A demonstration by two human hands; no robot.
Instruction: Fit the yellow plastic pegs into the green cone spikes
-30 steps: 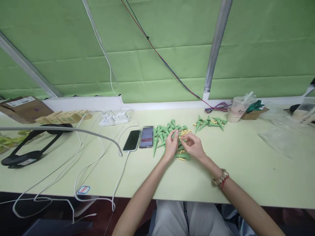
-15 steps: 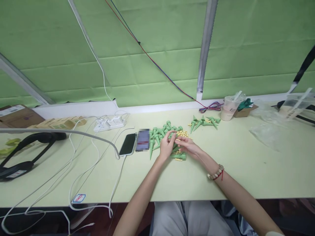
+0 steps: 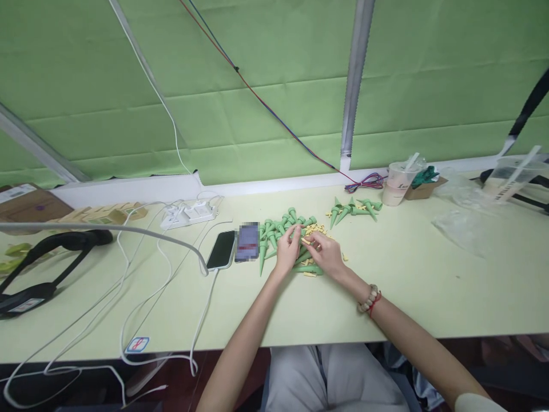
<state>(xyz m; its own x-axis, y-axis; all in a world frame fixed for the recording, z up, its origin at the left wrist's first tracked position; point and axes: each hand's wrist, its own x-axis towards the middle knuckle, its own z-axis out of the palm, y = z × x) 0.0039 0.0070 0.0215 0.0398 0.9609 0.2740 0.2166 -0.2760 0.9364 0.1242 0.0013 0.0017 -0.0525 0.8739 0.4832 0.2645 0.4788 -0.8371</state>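
Observation:
Over a pile of green cone-shaped plastic spikes (image 3: 266, 240), my left hand (image 3: 287, 252) is closed on one green spike, mostly hidden by the fingers. My right hand (image 3: 325, 253) pinches a small yellow peg (image 3: 305, 241) between thumb and fingertips, close beside the left thumb. Many loose yellow pegs (image 3: 317, 228) lie behind and around the right hand. One green spike (image 3: 309, 269) lies flat below the hands, with a yellow piece (image 3: 309, 274) along its near side.
Another group of green spikes (image 3: 352, 210) lies farther back on the right. A phone (image 3: 221, 250) with a white cable and a purple packet (image 3: 247, 242) are left of the pile. Drink cup (image 3: 397, 186), plastic bag (image 3: 458, 229), power strip (image 3: 189, 215) and black headset frame (image 3: 51, 289) surround the area.
My right hand has turned and its fingers have curled into a pinch on the yellow peg near the left fingertips. The left hand stays almost in place; the view has shifted slightly.

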